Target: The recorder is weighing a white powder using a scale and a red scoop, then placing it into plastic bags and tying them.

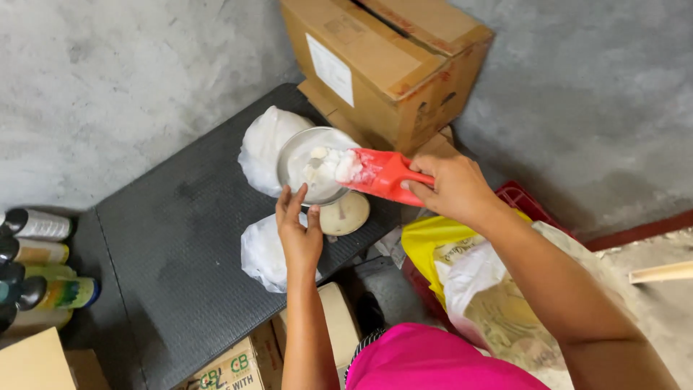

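**Ana:** Pink cloth (433, 361) fills the bottom edge, closest to the lens, with both forearms reaching away from it.

**Ben:** And the hands?

**Ana:** Right hand (451, 189) is wrapped around the handle of a red scoop (382, 173), clenched firmly. The scoop's blade is loaded with white powder (336, 166) in lumps, tipped over the metal bowl (303, 170) just ahead of the left fingertips.

**Ben:** Left hand doing anything?

**Ana:** Left hand (299, 235) is flat and relaxed, fingers extended, tips touching the bowl's near rim. Steadying it, not gripping it. The bowl sits on a small cream scale (348, 214), between the two hands.

**Ben:** How does that load handle?

**Ana:** I'd judge the powder light, loose and crumbly, quick to spill if the scoop tilts. The scoop looks like stiff plastic, best held by the handle as now. The bowl looks thin and light, likely to slide on the scale, so a touch at the rim makes sense.

**Ben:** Around them?

**Ana:** Two white plastic bags: one bag (263, 144) beyond the left hand, another bag (261, 253) just to its left. They look soft and slumpy. All rests on a dark mat (173, 231). A cardboard box (386, 61) stands beyond the right hand, a yellow sack (433, 249) under the right forearm, bottles (43, 267) far out left.
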